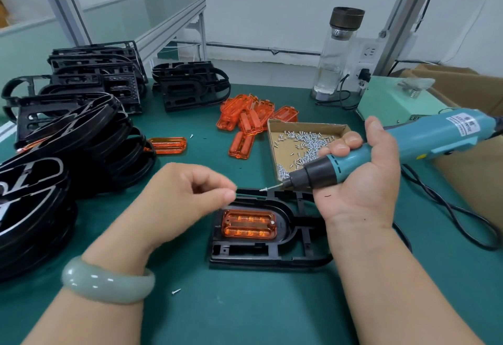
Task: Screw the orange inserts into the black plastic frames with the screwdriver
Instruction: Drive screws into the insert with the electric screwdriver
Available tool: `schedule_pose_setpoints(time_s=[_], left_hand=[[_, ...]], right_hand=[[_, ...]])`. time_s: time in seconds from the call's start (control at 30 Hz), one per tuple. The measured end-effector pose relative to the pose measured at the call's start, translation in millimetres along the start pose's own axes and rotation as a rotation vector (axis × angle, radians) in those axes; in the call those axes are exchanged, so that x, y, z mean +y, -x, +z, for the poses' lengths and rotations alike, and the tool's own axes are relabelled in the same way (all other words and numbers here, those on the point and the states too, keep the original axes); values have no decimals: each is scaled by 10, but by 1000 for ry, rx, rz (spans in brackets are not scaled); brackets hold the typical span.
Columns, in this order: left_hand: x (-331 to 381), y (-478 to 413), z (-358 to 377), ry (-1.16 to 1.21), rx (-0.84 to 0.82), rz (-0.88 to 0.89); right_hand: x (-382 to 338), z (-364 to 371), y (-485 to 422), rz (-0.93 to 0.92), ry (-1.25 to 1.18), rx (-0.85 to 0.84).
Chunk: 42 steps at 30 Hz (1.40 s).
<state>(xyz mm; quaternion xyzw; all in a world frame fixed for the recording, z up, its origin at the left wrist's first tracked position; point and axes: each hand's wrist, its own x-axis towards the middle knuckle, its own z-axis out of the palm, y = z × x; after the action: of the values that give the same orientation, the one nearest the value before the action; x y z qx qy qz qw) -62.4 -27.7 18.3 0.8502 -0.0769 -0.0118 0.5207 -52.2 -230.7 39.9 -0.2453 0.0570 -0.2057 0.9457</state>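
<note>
A black plastic frame (pixel 272 259) lies flat on the green mat in front of me, with an orange insert (pixel 249 225) seated in its rounded recess. My right hand (pixel 362 181) grips a teal electric screwdriver (pixel 402 140) that points left and down. A small screw (pixel 264 189) sits on its bit tip, just above the frame's far edge. My left hand (pixel 187 197) hovers left of the frame, its fingers loosely curled and the thumb tip near the frame's far left corner. I see nothing held in it.
A cardboard tray of screws (pixel 275 137) stands behind the frame, with a pile of orange inserts (pixel 250 118) beyond. Stacks of black frames (pixel 81 94) fill the left side. A single insert (pixel 168 145), a loose screw (pixel 176 291), a glass bottle (pixel 337 53) and the tool's cable (pixel 449 208) are nearby.
</note>
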Motion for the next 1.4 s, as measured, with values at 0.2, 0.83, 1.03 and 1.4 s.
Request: schedule_pose_setpoints(time_s=[0.2, 0.83, 1.03, 1.4], left_hand=[[-127, -3, -72, -285, -290, -82], [-116, 21, 254, -375, -246, 75], [-103, 8, 264, -382, -251, 88], [-88, 16, 261, -401, -260, 87]], right_hand=[[-1, -8, -14, -10, 69, -45], [145, 37, 126, -75, 419, -288], [184, 26, 143, -84, 439, -312], [207, 27, 172, -131, 488, -404]])
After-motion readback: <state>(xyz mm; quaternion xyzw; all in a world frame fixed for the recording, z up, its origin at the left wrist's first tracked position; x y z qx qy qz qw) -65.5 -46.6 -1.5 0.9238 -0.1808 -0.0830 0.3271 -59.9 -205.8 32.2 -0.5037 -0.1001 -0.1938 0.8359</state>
